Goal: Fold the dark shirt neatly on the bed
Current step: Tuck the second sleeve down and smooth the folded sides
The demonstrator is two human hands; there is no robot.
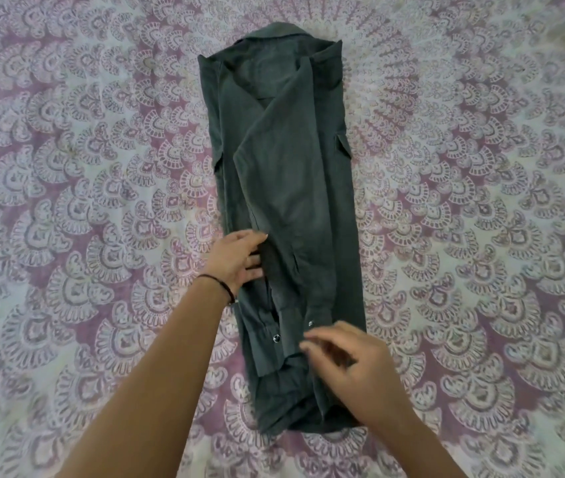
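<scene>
The shirt is lying on the bed, in the middle of the patterned cover. It is making a long, thin strip, with both sides folded in and the collar at the far end. The sleeves are lying down the middle, and their cuffs with shiny snaps are sitting near the close end.

The left hand is lying flat on the left edge of the shirt. Its fingers are stretched out and holding nothing. It is probably pressing the fold down so it does not slip open.

The right hand is hanging over the bottom of the shirt, by the cuffs. Its fingers are bent and blurry, so I cannot tell if they are pinching cloth or only touching it. It looks like it is getting ready to tidy the cuffs or lift the bottom end up.

The right hand is hiding part of the hem. Both arms are cut off at the bottom edge.
</scene>
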